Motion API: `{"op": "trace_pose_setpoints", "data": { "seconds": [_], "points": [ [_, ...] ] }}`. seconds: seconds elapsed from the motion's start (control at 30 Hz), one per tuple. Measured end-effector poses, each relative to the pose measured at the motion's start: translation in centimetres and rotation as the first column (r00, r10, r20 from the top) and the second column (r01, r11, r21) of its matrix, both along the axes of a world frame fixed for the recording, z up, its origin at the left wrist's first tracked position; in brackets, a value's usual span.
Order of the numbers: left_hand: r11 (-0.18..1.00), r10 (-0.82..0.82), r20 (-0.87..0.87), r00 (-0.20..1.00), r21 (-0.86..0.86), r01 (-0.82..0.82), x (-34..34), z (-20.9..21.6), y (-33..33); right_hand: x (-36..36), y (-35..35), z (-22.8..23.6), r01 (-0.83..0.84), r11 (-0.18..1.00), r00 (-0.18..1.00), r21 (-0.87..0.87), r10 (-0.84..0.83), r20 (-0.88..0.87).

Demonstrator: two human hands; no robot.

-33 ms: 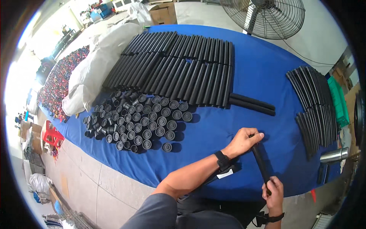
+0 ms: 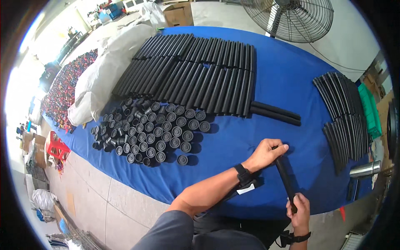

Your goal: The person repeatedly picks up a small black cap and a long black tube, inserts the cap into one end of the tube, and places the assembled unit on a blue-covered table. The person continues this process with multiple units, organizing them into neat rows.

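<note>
My left hand (image 2: pixel 266 155) is closed around the upper end of a black tube (image 2: pixel 285 177), thumb lying over that end. Lower down, my right hand (image 2: pixel 299 209) grips the same tube near its other end. The tube slants over the blue cloth at the near right. To the left of my hands stand many round black caps (image 2: pixel 166 137) with ringed tops, and one cap (image 2: pixel 182 160) sits a little apart, nearest my left forearm. Behind them, black tubes (image 2: pixel 200 87) lie side by side in two rows. Two more tubes (image 2: pixel 276 113) lie crosswise beside those rows.
A blue cloth (image 2: pixel 287 62) covers the table. Curved stacks of black tubes (image 2: pixel 343 118) lie at the right, near a green bin (image 2: pixel 370 110) and a shiny metal cylinder (image 2: pixel 366 169). White sheeting (image 2: pixel 110 66) and a multicoloured heap (image 2: pixel 68 87) are at the left; a fan (image 2: pixel 287 18) stands behind.
</note>
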State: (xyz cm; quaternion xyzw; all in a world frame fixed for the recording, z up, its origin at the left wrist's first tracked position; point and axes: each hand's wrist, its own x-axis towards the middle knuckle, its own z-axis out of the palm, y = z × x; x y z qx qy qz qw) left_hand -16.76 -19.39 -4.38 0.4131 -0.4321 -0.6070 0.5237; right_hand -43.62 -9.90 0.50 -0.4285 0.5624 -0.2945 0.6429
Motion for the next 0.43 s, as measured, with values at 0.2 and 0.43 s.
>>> {"op": "trace_pose_setpoints", "data": {
  "seconds": [0.2,0.43],
  "points": [
    [0.994,0.066,0.080,0.995,-0.093,-0.058,-0.3,-0.7,-0.3,0.1,0.8,-1.4,-0.079,0.976,0.982,-0.202,0.042,-0.184],
    [0.995,0.052,0.076,0.996,-0.085,-0.045,-0.2,-0.7,-0.2,-1.8,0.2,-1.8,-0.147,0.986,0.986,-0.083,0.139,-0.095]
  ]
}}
